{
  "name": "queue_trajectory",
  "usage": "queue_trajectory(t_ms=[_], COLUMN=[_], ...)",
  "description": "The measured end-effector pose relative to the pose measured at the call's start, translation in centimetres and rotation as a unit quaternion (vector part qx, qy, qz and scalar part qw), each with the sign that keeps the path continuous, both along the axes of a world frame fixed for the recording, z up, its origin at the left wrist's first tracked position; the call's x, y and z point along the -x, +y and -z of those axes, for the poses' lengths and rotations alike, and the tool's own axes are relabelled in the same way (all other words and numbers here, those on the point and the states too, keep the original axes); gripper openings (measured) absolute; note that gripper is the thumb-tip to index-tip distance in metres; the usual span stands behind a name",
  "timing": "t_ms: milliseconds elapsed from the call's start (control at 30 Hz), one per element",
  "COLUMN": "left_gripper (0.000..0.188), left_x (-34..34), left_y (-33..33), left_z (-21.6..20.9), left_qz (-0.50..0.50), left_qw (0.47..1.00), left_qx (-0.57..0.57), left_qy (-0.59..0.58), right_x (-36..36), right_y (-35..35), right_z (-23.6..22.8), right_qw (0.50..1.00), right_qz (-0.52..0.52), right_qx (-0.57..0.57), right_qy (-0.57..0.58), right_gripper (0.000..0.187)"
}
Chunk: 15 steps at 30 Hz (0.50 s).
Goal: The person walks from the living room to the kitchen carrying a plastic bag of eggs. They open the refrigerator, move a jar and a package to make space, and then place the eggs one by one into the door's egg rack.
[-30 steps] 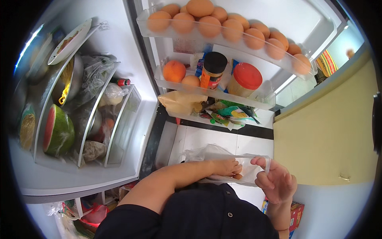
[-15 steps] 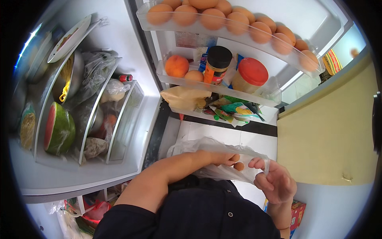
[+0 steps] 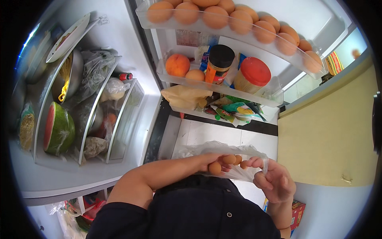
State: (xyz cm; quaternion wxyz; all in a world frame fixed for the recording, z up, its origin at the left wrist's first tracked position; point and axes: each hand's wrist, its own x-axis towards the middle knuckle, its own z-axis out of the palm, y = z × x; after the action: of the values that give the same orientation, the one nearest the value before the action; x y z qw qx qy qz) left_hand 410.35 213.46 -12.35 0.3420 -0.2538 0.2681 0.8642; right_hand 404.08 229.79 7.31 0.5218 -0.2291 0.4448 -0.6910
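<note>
A clear plastic bag (image 3: pixel 254 150) hangs open in front of my body. My left hand (image 3: pixel 207 158) is at its mouth, fingers curled around brown eggs. One egg (image 3: pixel 215 168) shows at the near side of the palm, and another egg (image 3: pixel 229 159) sits by the fingers. Further right, two more eggs show partly between my hands; whether they are held or lie in the bag I cannot tell. My right hand (image 3: pixel 276 181) grips the bag's right edge with bent fingers.
Ahead, the fridge door carries a rack of eggs (image 3: pixel 215 16). Below it are a peach (image 3: pixel 177 65), a black-lidded jar (image 3: pixel 219 63) and a red-lidded jar (image 3: pixel 252 73). Fridge shelves at left hold a cut watermelon (image 3: pixel 59 127) and bagged food. A yellowish cabinet door (image 3: pixel 328 135) stands right.
My left hand has drawn back slightly to the left out of the bag's middle, and more eggs now show at its fingers. My right hand stays on the bag's edge.
</note>
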Motion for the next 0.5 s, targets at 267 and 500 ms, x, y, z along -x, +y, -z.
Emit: queue_trajectory(t_ms=[267, 500], left_gripper=[0.044, 0.046], left_x=[-1.6, -1.5], left_y=[-4.4, -4.2], left_z=[2.1, -1.6], left_qz=[0.076, 0.129], left_qw=[0.993, 0.946], left_qx=[0.023, 0.211], left_qy=[0.091, 0.21], right_x=[-0.3, -0.6], right_y=[0.0, -0.5], right_z=[-0.7, -0.8], right_qw=[0.999, 1.0], right_qz=[-0.028, -0.024], right_qx=[-0.013, -0.016], right_qy=[-0.044, -0.006], right_gripper=[0.076, 0.076])
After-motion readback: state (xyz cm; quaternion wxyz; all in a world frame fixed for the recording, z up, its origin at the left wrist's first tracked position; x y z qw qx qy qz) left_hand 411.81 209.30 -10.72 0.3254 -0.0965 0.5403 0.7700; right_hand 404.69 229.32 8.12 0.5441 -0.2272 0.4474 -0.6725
